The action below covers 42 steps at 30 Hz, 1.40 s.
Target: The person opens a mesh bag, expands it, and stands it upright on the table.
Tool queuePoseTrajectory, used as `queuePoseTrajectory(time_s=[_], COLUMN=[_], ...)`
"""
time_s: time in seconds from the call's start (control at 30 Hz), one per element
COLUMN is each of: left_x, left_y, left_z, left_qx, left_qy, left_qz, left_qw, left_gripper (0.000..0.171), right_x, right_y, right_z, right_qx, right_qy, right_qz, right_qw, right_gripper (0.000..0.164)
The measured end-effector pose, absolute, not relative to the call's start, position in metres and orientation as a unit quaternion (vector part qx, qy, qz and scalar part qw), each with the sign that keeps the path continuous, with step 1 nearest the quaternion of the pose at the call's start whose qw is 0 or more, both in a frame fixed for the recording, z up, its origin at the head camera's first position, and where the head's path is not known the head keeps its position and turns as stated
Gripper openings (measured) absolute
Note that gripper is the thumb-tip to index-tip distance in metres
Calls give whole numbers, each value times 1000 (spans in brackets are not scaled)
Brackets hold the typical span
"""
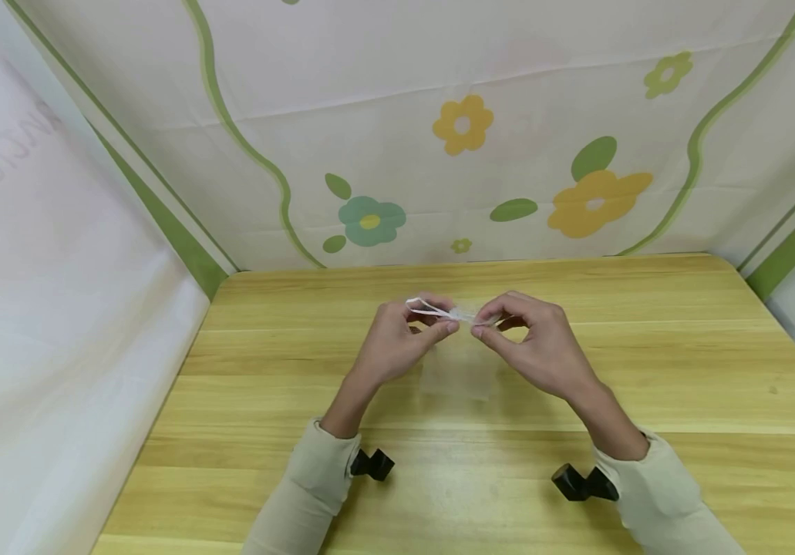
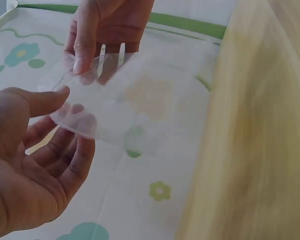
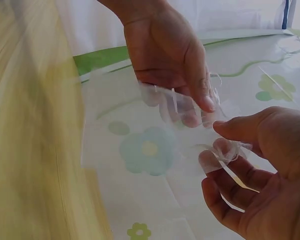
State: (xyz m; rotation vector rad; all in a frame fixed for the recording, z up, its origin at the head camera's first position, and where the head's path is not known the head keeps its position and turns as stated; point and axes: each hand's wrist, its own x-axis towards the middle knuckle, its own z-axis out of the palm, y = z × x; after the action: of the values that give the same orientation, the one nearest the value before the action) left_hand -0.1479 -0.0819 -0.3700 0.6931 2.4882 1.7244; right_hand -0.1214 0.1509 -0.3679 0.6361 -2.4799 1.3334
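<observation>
A see-through bag (image 1: 459, 374), thin and colourless, hangs between my two hands above the table. Its upper edge is gathered, and a white string (image 1: 419, 302) loops out beside my left hand (image 1: 397, 343). That hand pinches one side of the upper edge between thumb and fingers. Opposite it, my right hand (image 1: 543, 343) pinches the other side the same way. The left wrist view shows fingers behind the clear sheet (image 2: 110, 110). In the right wrist view, thin strands (image 3: 230, 152) lie by the right fingertips. Whether the bag's mouth is parted, I cannot tell.
A wooden table (image 1: 466, 493) lies beneath the hands. Behind it hangs a white cloth (image 1: 397, 139) printed with flowers, and more cloth (image 1: 57, 308) closes the left side. Black wrist mounts (image 1: 372, 465) stick out from both sleeves.
</observation>
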Motion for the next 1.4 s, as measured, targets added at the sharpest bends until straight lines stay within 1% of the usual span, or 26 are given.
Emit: queuePoseTrajectory(time_s=[0.1,0.2,0.27,0.33,0.53,0.73,0.87,0.97,1.23,1.4], left_x=[-148,-150,-151,-152,-151,-149,-150,-152,-154,-155], left_y=[-86,-89,-90,-88,-86,-88,-90,-93,-102,-105], left_z=[-367,-366,-366,-367,-369,-368,-367,-367,-363,-363], left_qx=[251,306,344,371,393,397,389,386,383,382], left_qy=[804,798,797,802,815,818,827,834,840,840], left_qz=[539,515,490,458,416,410,399,388,381,383], left_qw=[-20,-65,-83,-94,-84,-73,-72,-66,-39,-38], left_gripper=[35,44,43,38,18,6,8,9,17,16], right_x=[-121,-120,-120,-120,-119,-119,-119,-119,-121,-121], right_y=[151,151,150,149,148,148,149,149,151,153], right_z=[-367,-367,-368,-368,-369,-368,-366,-366,-365,-366], right_qx=[216,215,215,218,220,225,230,235,244,248], right_qy=[-858,-864,-865,-863,-855,-857,-867,-876,-889,-889], right_qz=[450,442,442,447,464,459,438,418,382,378], right_qw=[121,110,100,89,68,59,60,58,60,73], right_gripper=[11,10,9,8,7,7,9,8,9,10])
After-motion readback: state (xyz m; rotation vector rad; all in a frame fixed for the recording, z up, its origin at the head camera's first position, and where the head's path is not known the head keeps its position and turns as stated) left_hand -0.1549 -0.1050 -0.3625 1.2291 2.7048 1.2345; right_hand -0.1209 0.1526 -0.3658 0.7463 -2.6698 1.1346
